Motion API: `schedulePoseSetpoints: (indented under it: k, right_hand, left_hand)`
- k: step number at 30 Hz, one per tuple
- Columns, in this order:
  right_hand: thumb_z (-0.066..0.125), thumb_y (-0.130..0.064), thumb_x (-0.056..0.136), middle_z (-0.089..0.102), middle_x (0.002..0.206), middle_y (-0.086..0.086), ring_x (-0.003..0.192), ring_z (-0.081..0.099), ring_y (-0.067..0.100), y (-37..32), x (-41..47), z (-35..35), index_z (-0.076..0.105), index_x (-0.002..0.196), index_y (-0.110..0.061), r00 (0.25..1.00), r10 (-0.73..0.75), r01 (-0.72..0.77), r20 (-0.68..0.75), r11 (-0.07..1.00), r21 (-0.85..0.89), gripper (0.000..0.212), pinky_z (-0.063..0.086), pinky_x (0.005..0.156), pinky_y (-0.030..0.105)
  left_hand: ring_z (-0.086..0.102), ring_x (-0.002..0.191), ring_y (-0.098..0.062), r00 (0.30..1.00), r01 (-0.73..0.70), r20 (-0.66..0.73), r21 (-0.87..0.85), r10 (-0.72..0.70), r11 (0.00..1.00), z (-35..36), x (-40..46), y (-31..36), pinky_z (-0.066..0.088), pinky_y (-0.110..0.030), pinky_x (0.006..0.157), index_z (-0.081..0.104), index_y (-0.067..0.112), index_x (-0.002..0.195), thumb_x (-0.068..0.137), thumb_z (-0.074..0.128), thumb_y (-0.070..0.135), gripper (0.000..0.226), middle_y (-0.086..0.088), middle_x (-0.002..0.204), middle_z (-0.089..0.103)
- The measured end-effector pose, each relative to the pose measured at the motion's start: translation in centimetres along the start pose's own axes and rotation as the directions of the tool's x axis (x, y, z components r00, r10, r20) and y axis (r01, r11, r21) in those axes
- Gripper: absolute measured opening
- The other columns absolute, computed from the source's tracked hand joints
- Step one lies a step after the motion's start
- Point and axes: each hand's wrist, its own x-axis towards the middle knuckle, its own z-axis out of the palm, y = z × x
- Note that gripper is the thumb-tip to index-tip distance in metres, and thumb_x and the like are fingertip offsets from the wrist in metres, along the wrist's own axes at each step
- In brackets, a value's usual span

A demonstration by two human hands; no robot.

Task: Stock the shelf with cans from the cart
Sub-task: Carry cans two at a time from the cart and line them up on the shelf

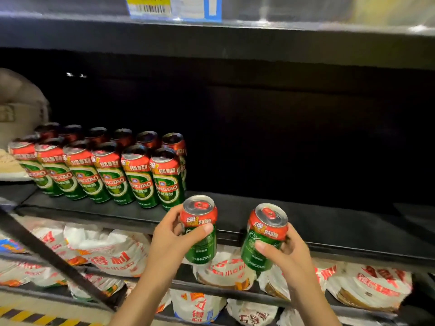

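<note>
I hold two green and red beer cans in front of the black shelf [306, 222]. My left hand [171, 241] grips one can [200, 222] just below the shelf's front edge. My right hand [287, 252] grips the other can [266, 229], tilted slightly left. On the shelf's left part stand two rows of the same cans [106, 170], upright, with the nearest one [168, 180] just above my left hand. The shelf to the right of them is bare and dark.
Below the shelf lie white bags with red print [113, 252] on lower racks. A price label [150, 7] hangs on the shelf above. A dark diagonal bar [54, 260] crosses the lower left. Beige goods [16, 109] stand at the far left.
</note>
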Motion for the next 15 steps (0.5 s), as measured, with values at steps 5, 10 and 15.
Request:
schedulePoseSetpoints:
  k: [5,10,15]
  right_hand:
    - [0.081,-0.023,0.057,0.069,0.104,-0.006,0.088,0.065,-0.001,-0.5,4.5,-0.1,0.057,0.116,-0.023,0.998,-0.036,0.037,0.049,0.999,-0.021,0.064,0.051,0.063,0.011]
    - [0.078,-0.007,0.071,0.067,0.109,-0.006,0.094,0.064,0.0,-0.5,7.7,0.3,0.055,0.119,-0.023,0.996,-0.051,0.055,0.074,0.997,-0.047,0.056,0.051,0.069,0.01]
    - [0.08,-0.011,0.07,0.069,0.103,-0.009,0.095,0.065,0.002,-0.3,10.3,1.3,0.058,0.111,-0.027,0.998,-0.06,0.061,0.019,0.997,-0.045,0.05,0.053,0.075,0.017]
  left_hand:
    - [0.066,0.094,-0.003,0.999,-0.008,-0.034,-0.021,0.007,1.0,2.1,3.8,-0.6,0.051,-0.015,0.073,0.061,0.025,0.112,0.056,0.082,0.027,0.059,0.005,0.104,0.07]
    - [0.064,0.094,0.002,0.999,-0.025,-0.024,-0.005,0.025,1.0,3.3,7.0,-0.7,0.049,-0.01,0.071,0.06,0.025,0.114,0.07,0.077,0.017,0.047,0.008,0.104,0.07]
    - [0.063,0.096,0.001,0.999,-0.026,-0.039,0.037,0.027,0.999,3.7,10.0,-0.8,0.048,-0.014,0.075,0.059,0.027,0.113,0.073,0.077,0.02,0.045,0.011,0.105,0.069]
